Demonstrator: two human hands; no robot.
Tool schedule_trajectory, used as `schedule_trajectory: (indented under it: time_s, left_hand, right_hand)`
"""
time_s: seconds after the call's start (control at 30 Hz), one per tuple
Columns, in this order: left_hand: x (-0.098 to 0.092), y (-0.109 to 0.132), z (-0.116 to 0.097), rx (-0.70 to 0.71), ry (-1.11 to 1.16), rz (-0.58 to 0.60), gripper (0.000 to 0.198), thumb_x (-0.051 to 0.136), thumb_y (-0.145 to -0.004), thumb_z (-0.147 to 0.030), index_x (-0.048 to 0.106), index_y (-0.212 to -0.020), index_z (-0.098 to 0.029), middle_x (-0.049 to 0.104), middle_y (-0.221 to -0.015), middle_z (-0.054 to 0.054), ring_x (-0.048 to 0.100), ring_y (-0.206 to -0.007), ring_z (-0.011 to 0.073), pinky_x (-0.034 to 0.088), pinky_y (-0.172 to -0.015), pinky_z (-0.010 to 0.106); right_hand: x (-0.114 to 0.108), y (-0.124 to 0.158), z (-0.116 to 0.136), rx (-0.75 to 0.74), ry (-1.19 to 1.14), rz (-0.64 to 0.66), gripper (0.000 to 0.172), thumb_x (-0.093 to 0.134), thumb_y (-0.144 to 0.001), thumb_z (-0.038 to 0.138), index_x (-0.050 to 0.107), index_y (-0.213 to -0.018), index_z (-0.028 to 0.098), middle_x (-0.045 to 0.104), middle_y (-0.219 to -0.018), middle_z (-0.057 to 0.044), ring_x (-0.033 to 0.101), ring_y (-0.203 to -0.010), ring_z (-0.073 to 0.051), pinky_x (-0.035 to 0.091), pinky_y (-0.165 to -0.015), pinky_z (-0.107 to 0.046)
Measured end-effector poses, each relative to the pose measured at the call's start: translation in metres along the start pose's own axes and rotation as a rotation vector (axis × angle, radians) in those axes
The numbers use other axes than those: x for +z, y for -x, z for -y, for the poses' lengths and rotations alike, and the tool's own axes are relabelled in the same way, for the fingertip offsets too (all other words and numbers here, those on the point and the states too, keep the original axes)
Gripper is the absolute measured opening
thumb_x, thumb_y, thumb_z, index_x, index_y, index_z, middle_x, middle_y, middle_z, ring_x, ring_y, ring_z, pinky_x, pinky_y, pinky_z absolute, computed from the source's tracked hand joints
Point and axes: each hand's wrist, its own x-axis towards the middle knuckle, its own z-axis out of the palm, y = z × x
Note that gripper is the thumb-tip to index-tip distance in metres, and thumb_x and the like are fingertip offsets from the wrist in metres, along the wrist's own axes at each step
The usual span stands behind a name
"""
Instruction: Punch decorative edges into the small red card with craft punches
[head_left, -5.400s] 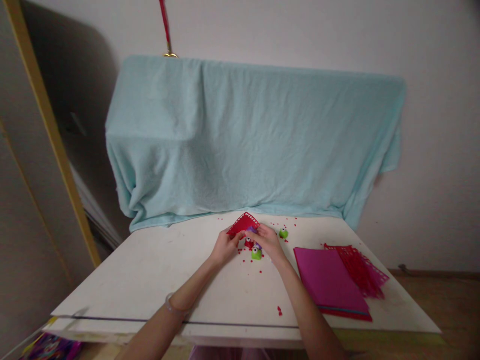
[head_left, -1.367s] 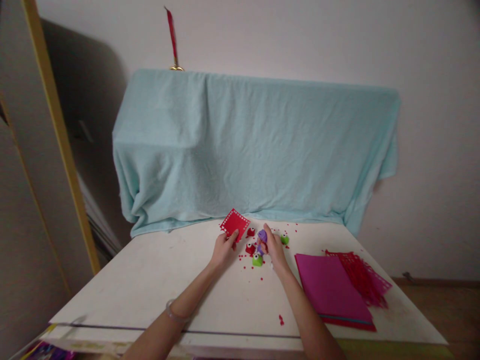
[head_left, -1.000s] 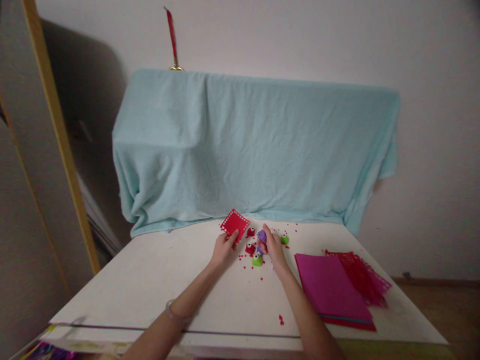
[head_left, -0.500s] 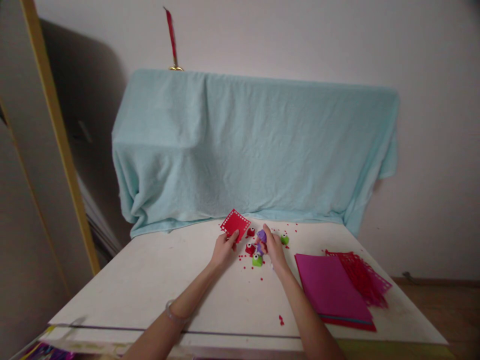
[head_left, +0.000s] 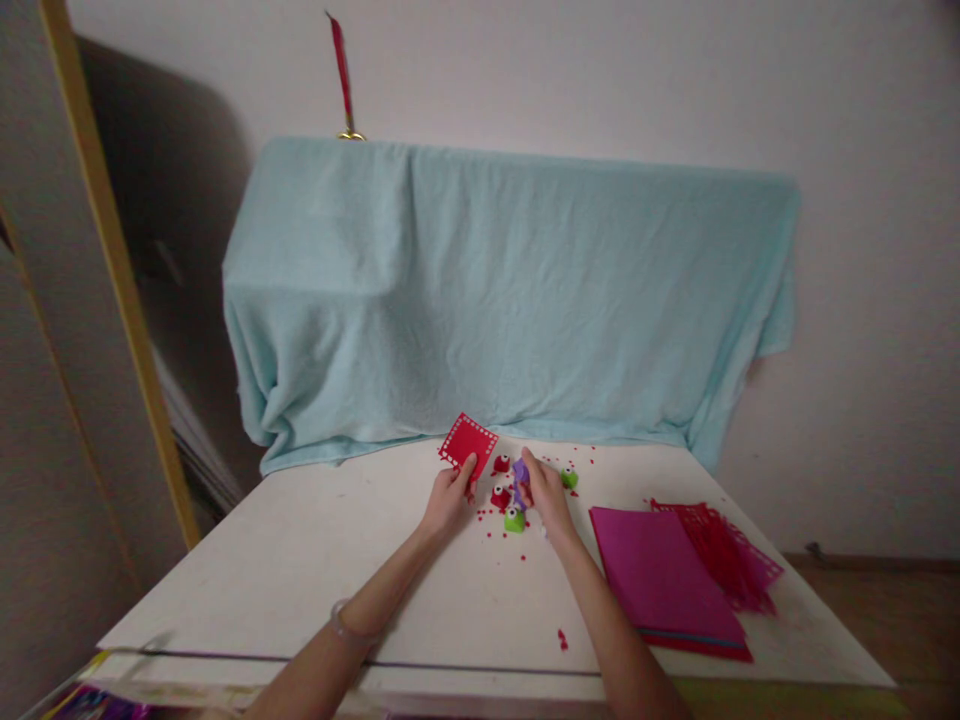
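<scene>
My left hand [head_left: 448, 497] pinches the lower corner of a red paper square [head_left: 466, 445] whose edges are lined with small punched holes. My right hand [head_left: 545, 490] is closed around a small purple punch [head_left: 520, 470], partly hidden by the fingers. Between the hands, two red punches with eye shapes [head_left: 500, 496] [head_left: 502, 464] stand on the white table [head_left: 337, 560]. A green punch [head_left: 514, 519] sits just in front of them, and another green one [head_left: 569, 479] is right of my right hand. Tiny red paper bits [head_left: 523, 558] lie scattered around.
A stack of magenta and red sheets [head_left: 660, 575] lies at the right, with punched red paper pieces [head_left: 724, 555] beside it. Light blue cloth [head_left: 517, 290] hangs behind the table. A red scrap [head_left: 562, 640] lies near the front edge.
The red square has shifted slightly left and up with my left hand's grip on it. The purple punch in my right hand has turned or moved slightly left.
</scene>
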Motion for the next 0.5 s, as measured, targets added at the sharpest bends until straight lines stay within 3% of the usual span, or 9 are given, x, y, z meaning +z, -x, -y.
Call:
schedule_trajectory:
  time_s: [0.5]
  left_hand:
    - [0.0019,0.0017,-0.0037,0.033,-0.012,0.0,0.051,0.056,-0.079,-0.06,0.057,-0.056,-0.014,0.053,-0.045,0.001,0.047,-0.044,0.0116,0.034,-0.047,0.023]
  right_hand:
    - [0.0021,-0.0037,-0.0012,0.032,-0.073,-0.005,0.046,0.058,-0.075,0.065,0.051,-0.068,0.02,0.05,-0.044,0.005,0.039,-0.031,-0.008,0.026,-0.031,-0.02]
